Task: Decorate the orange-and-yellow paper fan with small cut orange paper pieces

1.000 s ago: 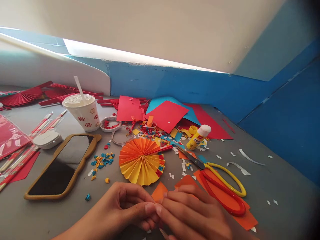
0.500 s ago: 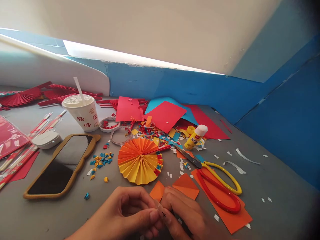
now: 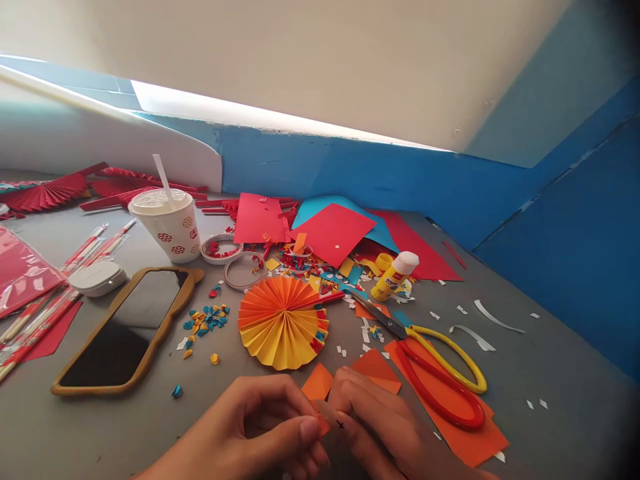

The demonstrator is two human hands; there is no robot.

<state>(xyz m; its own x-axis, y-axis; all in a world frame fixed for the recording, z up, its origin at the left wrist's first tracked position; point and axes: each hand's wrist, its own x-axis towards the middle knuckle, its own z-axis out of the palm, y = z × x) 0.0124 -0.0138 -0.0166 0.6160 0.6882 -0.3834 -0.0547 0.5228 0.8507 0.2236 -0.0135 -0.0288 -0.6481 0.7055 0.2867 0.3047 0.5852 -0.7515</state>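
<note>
Here, left fingers (image 3: 308, 431) pinch paper (image 3: 324, 425); a cup (image 3: 167, 230) holds a straw (image 3: 162, 173).

Fingers (image 3: 310, 430) partly hide an orange scrap (image 3: 324, 424); the left edge crops a red packet (image 3: 23, 270).

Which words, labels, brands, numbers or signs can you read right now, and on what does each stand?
"+" (or a slanted "x"): small black cross on the thumb of the right hand.
Glue stick: label print too small and blurred to read.
Cup: red and gold emblems; no legible lettering.
Paper fan: red and blue letter-like shapes at its rim; cannot tell whether they are letters.
</note>
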